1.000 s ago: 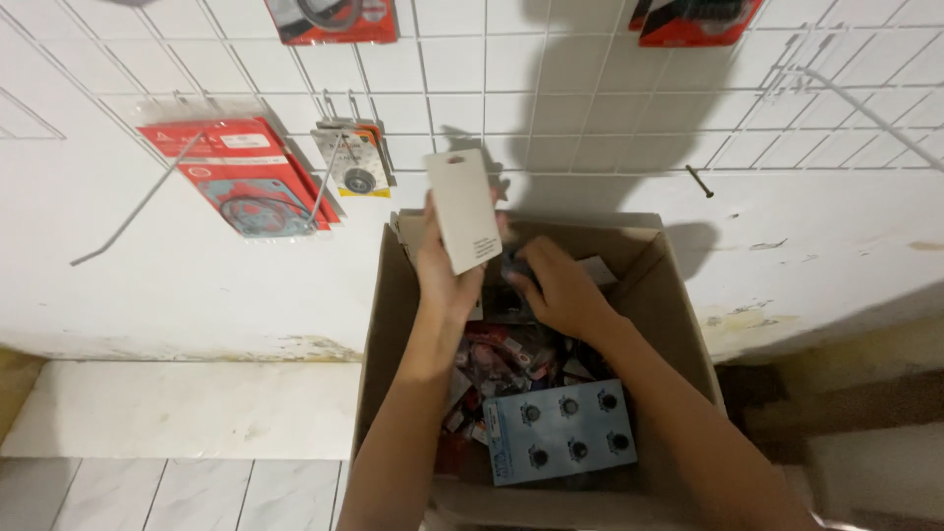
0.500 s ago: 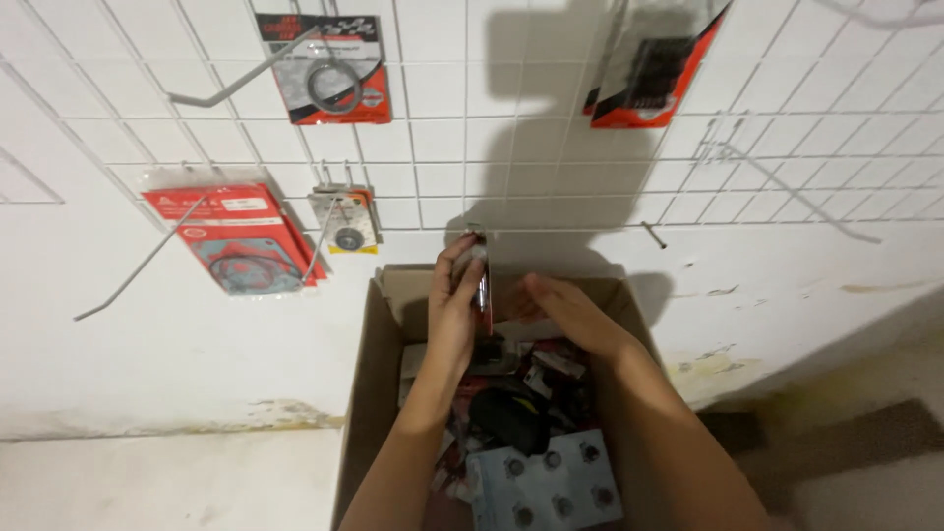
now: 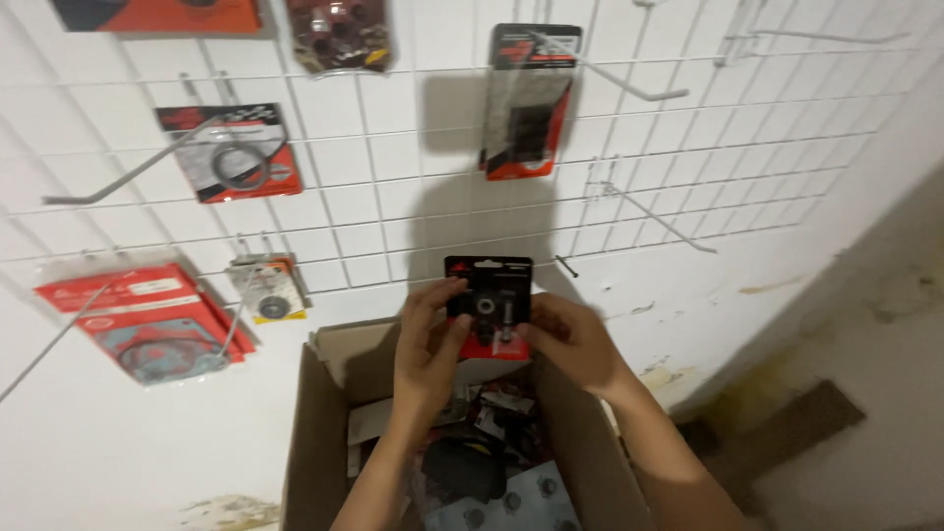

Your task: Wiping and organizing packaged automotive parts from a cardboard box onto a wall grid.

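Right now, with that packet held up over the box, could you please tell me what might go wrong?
The black and red packet is pinched only at its edges by the left hand and right hand, so it could slip back into the cardboard box. Bare wire hooks jut from the white wall grid close above the hands and could scratch a wrist.

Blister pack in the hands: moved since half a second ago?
Yes. The blister pack went from edge-on low at the cardboard box rim to face-on above it, held by both hands.
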